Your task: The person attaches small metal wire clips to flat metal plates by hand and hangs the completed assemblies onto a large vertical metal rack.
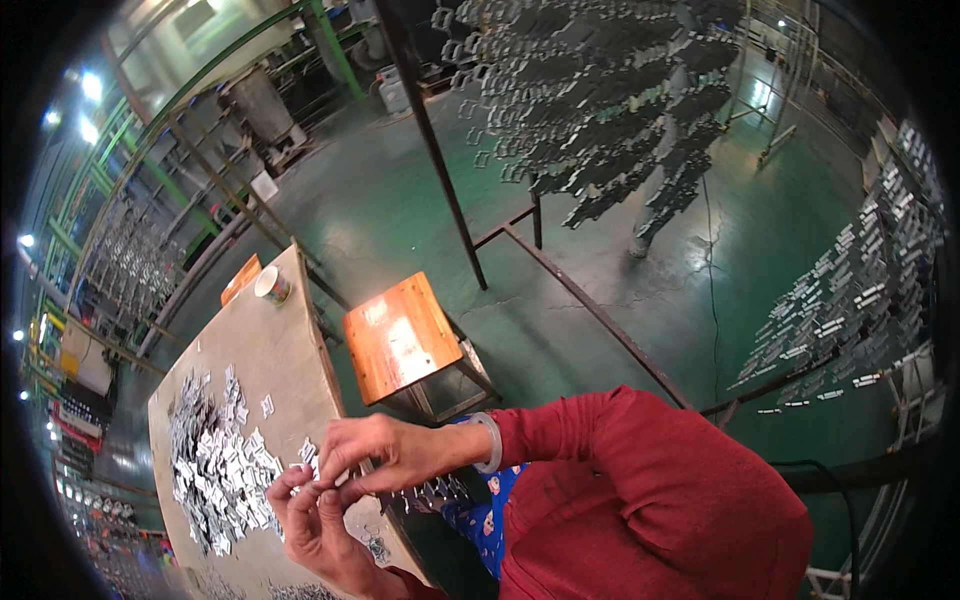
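Above the near edge of the table, my right hand (378, 448) and my left hand (318, 528) meet at the fingertips. Both are closed in a pinch; whatever lies between the fingers is too small and covered to make out. Just left of them, a heap of small silvery metal pieces (225, 470) spreads over the tabletop. One stray metal piece (267, 406) lies apart from the heap. Red sleeves cover my arms, and a pale ring (487, 441) circles my right wrist.
A paper cup (271, 285) stands at the far end of the brown table (290, 345). Beside the table is a wooden stool (403, 338). Racks hung with many dark metal parts (610, 110) and lighter ones (860, 290) rise ahead and to the right. A metal frame (590, 305) crosses the green floor.
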Demonstrator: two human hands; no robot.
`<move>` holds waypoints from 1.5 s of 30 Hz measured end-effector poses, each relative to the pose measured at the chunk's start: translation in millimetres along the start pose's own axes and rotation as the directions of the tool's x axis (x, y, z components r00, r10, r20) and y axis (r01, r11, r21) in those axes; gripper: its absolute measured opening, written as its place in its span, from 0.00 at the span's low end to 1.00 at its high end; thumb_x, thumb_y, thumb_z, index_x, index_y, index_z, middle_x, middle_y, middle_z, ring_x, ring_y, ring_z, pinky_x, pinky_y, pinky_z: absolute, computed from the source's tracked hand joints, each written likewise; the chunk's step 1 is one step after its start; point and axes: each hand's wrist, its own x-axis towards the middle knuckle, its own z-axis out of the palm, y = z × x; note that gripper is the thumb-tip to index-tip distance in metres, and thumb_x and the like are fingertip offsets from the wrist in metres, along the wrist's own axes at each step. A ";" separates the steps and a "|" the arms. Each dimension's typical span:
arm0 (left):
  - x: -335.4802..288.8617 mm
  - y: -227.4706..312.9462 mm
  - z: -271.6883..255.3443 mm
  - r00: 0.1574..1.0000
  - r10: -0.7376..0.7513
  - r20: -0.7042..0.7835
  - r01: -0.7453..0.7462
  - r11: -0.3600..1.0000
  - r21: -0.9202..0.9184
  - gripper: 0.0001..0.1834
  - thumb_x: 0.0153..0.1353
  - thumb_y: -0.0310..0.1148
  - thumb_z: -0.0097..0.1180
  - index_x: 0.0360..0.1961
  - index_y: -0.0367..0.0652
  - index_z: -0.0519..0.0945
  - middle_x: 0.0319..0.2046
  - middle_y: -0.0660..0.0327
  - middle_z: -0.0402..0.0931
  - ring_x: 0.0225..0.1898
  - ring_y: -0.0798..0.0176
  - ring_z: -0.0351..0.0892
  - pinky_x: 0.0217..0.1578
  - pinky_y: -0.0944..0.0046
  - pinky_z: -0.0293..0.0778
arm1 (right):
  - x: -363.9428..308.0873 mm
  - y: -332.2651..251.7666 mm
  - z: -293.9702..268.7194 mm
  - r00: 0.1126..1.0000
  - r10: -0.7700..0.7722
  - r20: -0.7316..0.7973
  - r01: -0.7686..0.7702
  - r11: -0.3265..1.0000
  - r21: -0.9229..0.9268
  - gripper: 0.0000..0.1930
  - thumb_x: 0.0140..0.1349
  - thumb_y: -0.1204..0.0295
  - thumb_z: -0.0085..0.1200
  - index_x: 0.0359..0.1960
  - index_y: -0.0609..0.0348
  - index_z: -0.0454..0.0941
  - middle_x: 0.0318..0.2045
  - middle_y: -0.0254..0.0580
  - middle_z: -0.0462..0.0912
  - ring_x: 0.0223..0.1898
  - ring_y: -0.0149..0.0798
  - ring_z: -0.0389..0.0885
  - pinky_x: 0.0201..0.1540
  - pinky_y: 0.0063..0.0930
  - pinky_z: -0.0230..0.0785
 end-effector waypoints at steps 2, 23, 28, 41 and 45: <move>16.8 13.2 9.3 0.996 0.079 0.037 -0.079 0.997 -0.005 0.07 0.57 0.20 0.50 0.35 0.33 0.79 0.44 0.57 0.68 0.46 0.63 0.69 0.47 0.65 0.66 | 12.4 -22.3 -6.7 0.993 0.085 -0.088 -0.083 0.996 0.023 0.10 0.51 0.79 0.59 0.36 0.65 0.77 0.29 0.44 0.80 0.34 0.33 0.80 0.36 0.24 0.71; -53.9 -159.6 -4.5 0.594 -0.490 0.638 0.444 0.861 0.248 0.12 0.57 0.28 0.54 0.42 0.35 0.79 0.32 0.63 0.79 0.32 0.72 0.73 0.35 0.72 0.69 | 105.6 -224.6 -265.0 0.772 -0.339 -0.538 -0.012 0.838 -0.545 0.06 0.59 0.73 0.53 0.36 0.62 0.78 0.27 0.40 0.81 0.28 0.30 0.80 0.28 0.21 0.72; -81.8 -210.2 -31.6 0.612 -0.610 0.502 0.545 0.786 0.291 0.12 0.59 0.30 0.54 0.42 0.36 0.79 0.30 0.65 0.78 0.29 0.74 0.72 0.30 0.73 0.69 | 121.0 -268.5 -318.4 0.708 -0.457 -0.538 -0.033 0.740 -0.672 0.04 0.58 0.73 0.55 0.32 0.59 0.79 0.24 0.36 0.81 0.25 0.27 0.79 0.26 0.20 0.72; -110.7 -208.9 -49.8 0.464 -0.789 0.402 0.859 0.511 0.012 0.15 0.57 0.32 0.55 0.46 0.40 0.75 0.32 0.61 0.74 0.33 0.64 0.72 0.33 0.64 0.72 | 151.3 -355.2 -478.0 0.564 -0.677 -0.473 -0.158 0.474 -0.866 0.03 0.54 0.76 0.56 0.29 0.62 0.78 0.26 0.37 0.82 0.26 0.31 0.79 0.29 0.21 0.71; -115.7 -205.5 -56.7 0.454 -0.804 0.383 0.867 0.499 0.020 0.16 0.57 0.30 0.55 0.48 0.41 0.74 0.33 0.60 0.75 0.34 0.63 0.73 0.35 0.64 0.73 | 161.5 -341.0 -419.6 0.465 -0.674 -0.574 -0.342 0.461 -0.819 0.06 0.50 0.77 0.53 0.31 0.65 0.77 0.19 0.42 0.78 0.18 0.34 0.77 0.18 0.28 0.68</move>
